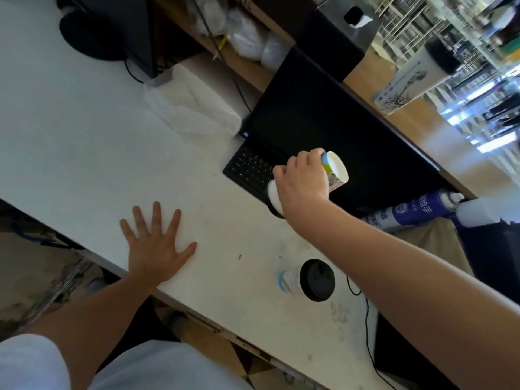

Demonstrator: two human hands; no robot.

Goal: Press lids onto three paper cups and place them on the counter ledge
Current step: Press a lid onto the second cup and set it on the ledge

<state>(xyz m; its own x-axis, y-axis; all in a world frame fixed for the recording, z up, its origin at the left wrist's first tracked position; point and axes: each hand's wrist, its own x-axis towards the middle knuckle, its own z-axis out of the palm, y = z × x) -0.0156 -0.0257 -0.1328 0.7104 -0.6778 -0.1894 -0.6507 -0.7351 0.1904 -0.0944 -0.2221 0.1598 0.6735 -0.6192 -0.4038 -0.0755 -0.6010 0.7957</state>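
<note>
My right hand (pixel 302 182) is shut on a paper cup (pixel 333 168) with green and blue print. The cup is tipped on its side in the air above the laptop keyboard, its white base pointing up and right and its black lid (pixel 274 206) pointing down and left. A second paper cup (pixel 289 280) with a black lid (pixel 317 280) stands on the white table (pixel 84 130) in front of my right forearm. A third lidded cup (pixel 413 74) stands on the wooden counter ledge (pixel 439 142) at the upper right. My left hand (pixel 157 246) lies flat on the table, fingers spread, holding nothing.
An open black laptop (pixel 323 130) sits against the ledge. A blue spray can (pixel 413 209) and a white bottle (pixel 486 211) lie to its right. Crumpled clear plastic (pixel 194 108) and a black monitor base (pixel 112 26) are at the back left. A black cable (pixel 367 319) hangs off the table's right end.
</note>
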